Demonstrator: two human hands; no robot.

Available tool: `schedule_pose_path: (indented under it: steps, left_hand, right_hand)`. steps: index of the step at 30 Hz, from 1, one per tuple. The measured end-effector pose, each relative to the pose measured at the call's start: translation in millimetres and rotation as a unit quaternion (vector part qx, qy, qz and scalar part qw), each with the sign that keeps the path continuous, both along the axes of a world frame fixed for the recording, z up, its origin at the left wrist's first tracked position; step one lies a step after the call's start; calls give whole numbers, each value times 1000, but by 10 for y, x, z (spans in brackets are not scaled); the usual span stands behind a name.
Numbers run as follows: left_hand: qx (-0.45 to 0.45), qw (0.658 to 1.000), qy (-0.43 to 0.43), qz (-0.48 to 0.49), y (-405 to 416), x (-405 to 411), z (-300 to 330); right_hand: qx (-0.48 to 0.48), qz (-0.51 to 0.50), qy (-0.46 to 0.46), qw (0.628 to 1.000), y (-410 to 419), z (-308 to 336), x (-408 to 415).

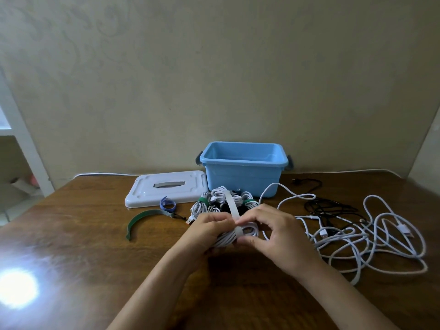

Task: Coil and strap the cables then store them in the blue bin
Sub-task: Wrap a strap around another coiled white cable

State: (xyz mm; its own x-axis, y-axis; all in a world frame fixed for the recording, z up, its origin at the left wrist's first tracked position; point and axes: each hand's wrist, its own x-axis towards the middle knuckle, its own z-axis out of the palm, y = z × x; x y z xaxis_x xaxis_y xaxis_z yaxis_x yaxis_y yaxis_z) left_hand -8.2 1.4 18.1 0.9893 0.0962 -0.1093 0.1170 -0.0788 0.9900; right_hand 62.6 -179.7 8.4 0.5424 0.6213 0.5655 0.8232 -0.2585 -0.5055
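Head view: a coiled white cable (234, 236) is held above the middle of the wooden table (83, 246), gripped by both hands. The left hand (206, 231) is curled round the coil's left side; the right hand (278, 236) pinches the coil and a white strap (232, 208) that is wrapped round it, the strap's free end standing up and away. Just behind, several strapped white coils (223, 198) are piled against the front of the blue bin (242, 172), which is set at the far edge, open; what lies inside is not seen. The bin's white lid (164, 189) is laid flat left of it. A blue strap (167, 203) and a green strap (145, 220) are seen near the lid. Loose white cables (371, 236) and what seems a black cable (331, 206) are tangled toward the right edge.
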Motion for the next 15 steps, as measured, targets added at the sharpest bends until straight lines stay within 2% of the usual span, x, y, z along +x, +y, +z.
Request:
schedule_pose_path:
  steps: [7,15]
  left_hand:
    - [21,999,0,40,14,14,-17]
    - [21,997,-4,71,-11,15,-30]
  right_hand:
    - [-36,7,-27,999,1,-34,13]
    - [-16,-1,-47,999,11,-57,-17]
